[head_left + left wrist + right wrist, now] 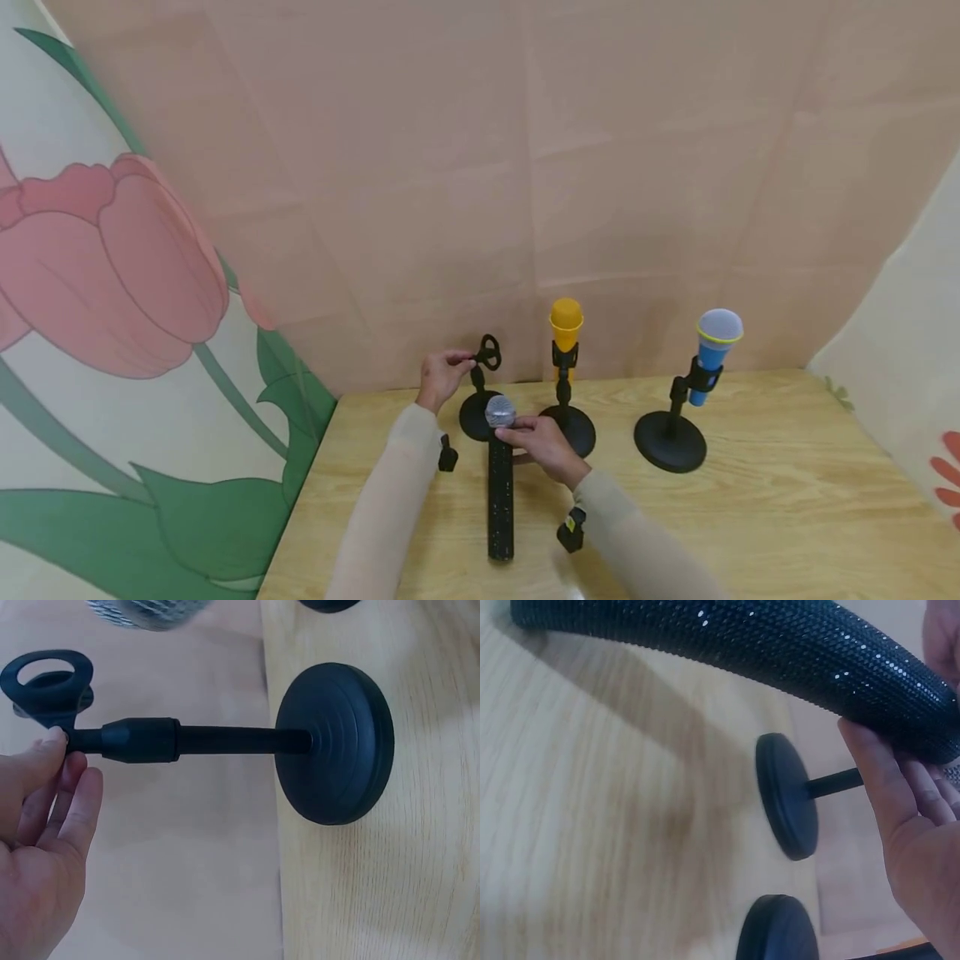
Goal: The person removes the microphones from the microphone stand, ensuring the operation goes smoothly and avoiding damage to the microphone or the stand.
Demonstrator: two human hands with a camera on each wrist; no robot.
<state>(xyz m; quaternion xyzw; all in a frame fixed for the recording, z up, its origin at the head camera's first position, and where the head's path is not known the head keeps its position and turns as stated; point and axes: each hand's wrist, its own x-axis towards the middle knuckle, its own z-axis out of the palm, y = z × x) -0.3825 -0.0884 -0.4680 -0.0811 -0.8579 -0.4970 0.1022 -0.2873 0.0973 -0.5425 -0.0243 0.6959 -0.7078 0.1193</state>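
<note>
My left hand [459,360] pinches the neck of an empty black microphone stand [478,392] just under its ring clip [489,352]. In the left wrist view the thumb and fingers [67,761] close on the rod beside the clip [46,679], and the round base [334,742] sits on the table. My right hand [517,437] grips a black glitter microphone [500,492] near its silver mesh head [500,411], in front of the stand's base. In the right wrist view the fingers [877,780] wrap under the microphone's body [742,637], which casts a shadow on the wood.
A yellow microphone [566,325] stands in a second stand at the middle. A blue microphone [716,342] leans in a third stand [670,442] to the right. All rest on a wooden table [787,500] against a pink backdrop, with its left edge near my left arm.
</note>
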